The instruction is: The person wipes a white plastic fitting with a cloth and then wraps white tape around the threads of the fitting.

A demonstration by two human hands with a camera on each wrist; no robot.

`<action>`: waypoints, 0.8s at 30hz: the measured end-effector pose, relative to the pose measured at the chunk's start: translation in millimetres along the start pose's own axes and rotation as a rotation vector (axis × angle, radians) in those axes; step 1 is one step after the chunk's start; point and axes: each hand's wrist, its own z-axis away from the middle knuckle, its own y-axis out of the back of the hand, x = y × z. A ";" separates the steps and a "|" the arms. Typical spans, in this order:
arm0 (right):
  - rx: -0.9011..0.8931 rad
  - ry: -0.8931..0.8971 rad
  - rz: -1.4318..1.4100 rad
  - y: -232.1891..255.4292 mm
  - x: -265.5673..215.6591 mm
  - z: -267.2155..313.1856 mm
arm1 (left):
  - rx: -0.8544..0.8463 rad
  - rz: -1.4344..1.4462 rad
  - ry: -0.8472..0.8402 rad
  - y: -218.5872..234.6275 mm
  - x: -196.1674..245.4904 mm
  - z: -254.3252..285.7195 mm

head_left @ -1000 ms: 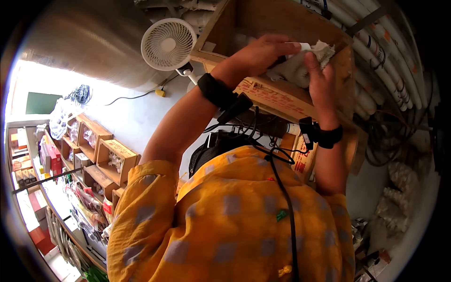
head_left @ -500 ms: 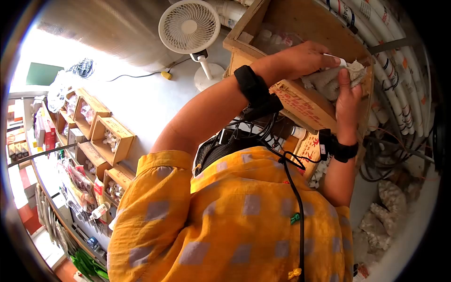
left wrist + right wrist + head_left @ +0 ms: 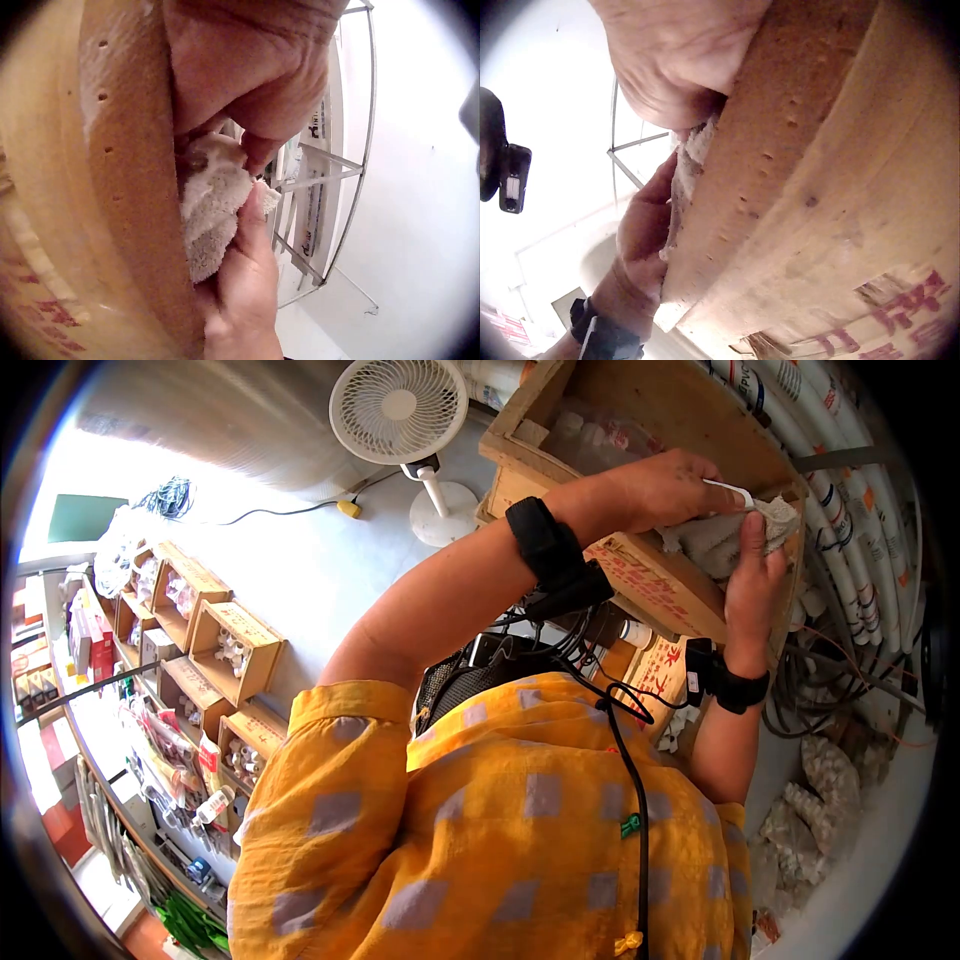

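At the wooden box [image 3: 650,585], my left hand [image 3: 665,490] pinches a small white plastic piece [image 3: 738,493], whose exact kind I cannot tell. A pale, rough cloth [image 3: 780,522] is bunched against that piece. My right hand [image 3: 755,595] grips the cloth from below, thumb pointing up along it. More of the cloth drapes down over the box edge between the hands. The left wrist view shows the cloth [image 3: 214,210] squeezed between the fingers of both hands. From the right wrist, the box wall hides most of the cloth [image 3: 694,161].
Clear plastic bags [image 3: 600,440] lie inside the box. A white fan [image 3: 400,405] stands on the floor beyond it. White pipes [image 3: 840,420] are stacked at the right. Wooden boxes of fittings [image 3: 235,650] line the left side, and bagged fittings [image 3: 810,810] lie at lower right.
The head view has shifted, so the box and both hands appear farther right. The white piece has turned in the left hand and shows as a thinner curved edge. Both hands keep their hold.
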 end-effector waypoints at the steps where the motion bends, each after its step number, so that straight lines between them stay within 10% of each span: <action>1: 0.005 -0.033 -0.007 1.5 1.1 0.0 | 0.007 -0.034 0.017 -0.1 1.7 0.7; 24: -0.123 0.179 -0.119 -1.0 -3.1 2.4 | -0.048 0.031 -0.031 2.1 6.0 3.0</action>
